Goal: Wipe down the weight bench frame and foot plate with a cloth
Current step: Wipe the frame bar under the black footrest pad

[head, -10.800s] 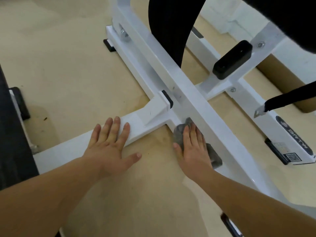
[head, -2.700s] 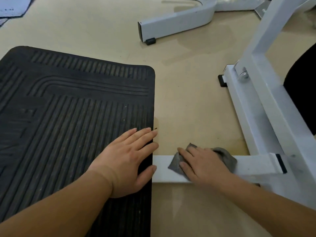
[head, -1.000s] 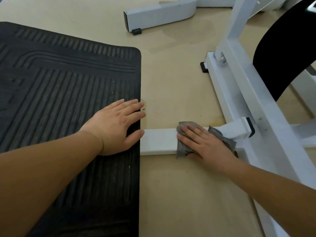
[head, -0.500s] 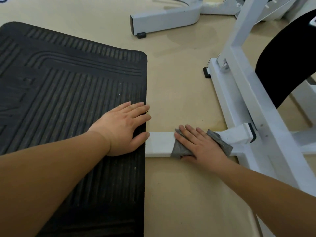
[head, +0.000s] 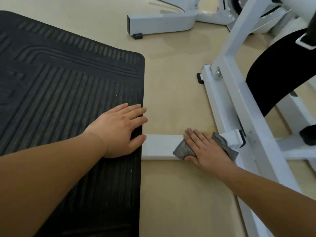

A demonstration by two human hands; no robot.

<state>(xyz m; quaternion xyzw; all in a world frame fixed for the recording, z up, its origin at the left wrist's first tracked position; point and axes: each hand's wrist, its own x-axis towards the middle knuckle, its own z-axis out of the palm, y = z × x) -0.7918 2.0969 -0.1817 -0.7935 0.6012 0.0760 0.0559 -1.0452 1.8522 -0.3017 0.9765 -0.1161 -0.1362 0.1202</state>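
right hand [head: 207,147] flat, pressing soft limp cloth [head: 183,149] on stiff frame bar [head: 160,146]; left hand [head: 119,129] flat on foot plate [head: 68,93].

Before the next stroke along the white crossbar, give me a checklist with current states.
1. Contact: right hand flat on cloth, cloth on crossbar: ok.
2. Brace: left hand flat on foot plate, clear of cloth: ok.
3. Path: crossbar between the hands unobstructed: ok.
4. Spread: cloth bunched, ends poking out either side of the hand: not ok.
5. Dust: pale specks on foot plate ribs: not ok.
6. Underside of crossbar clean: cannot tell, hidden.
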